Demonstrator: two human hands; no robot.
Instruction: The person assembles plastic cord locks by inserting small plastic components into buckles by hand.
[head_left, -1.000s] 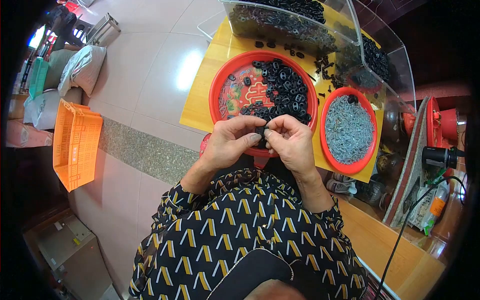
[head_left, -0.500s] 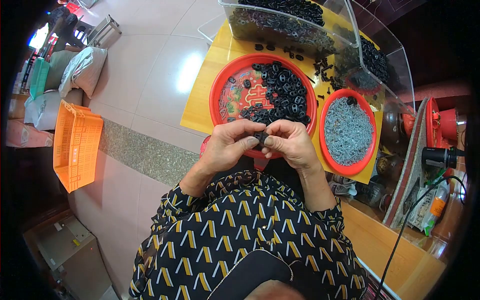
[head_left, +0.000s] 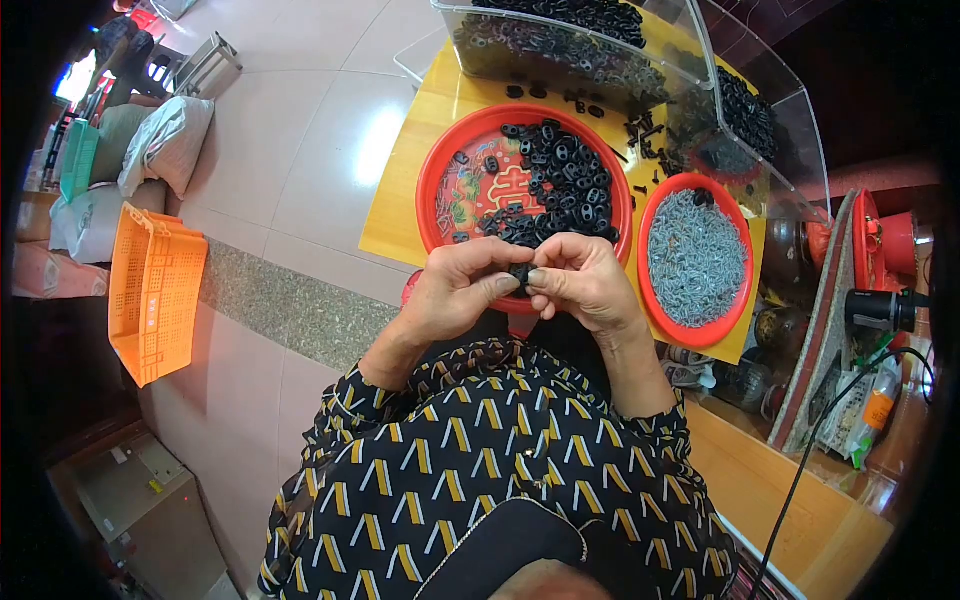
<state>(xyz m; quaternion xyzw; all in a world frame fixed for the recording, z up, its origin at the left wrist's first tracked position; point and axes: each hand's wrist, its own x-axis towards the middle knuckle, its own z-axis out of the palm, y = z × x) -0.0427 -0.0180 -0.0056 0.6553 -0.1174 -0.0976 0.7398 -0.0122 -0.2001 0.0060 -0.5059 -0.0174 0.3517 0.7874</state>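
Note:
Over the near rim of a round red tray (head_left: 427, 190), my left hand (head_left: 462, 288) pinches a small black plastic cord lock (head_left: 521, 272) between thumb and fingers. My right hand (head_left: 588, 285) is closed at the other side of the same piece, thumb and forefinger pressed against it. My fingers cover most of the piece. Many black two-holed cord lock pieces (head_left: 572, 180) are heaped in the right half of the tray. Small silvery metal bits lie at its left side. To the right, an oval red tray (head_left: 747, 285) holds a mass of small metal springs (head_left: 697, 258).
Clear plastic bins (head_left: 590, 75) of black parts stand at the back of the yellow table (head_left: 395, 215). Loose black stems (head_left: 645, 135) lie before them. An orange basket (head_left: 155, 300) stands on the floor at left. A black cable (head_left: 800, 470) runs down at right.
My right hand has shifted slightly and its fingers have curled closer round the black piece. The left hand stays nearly still. The view has moved a little.

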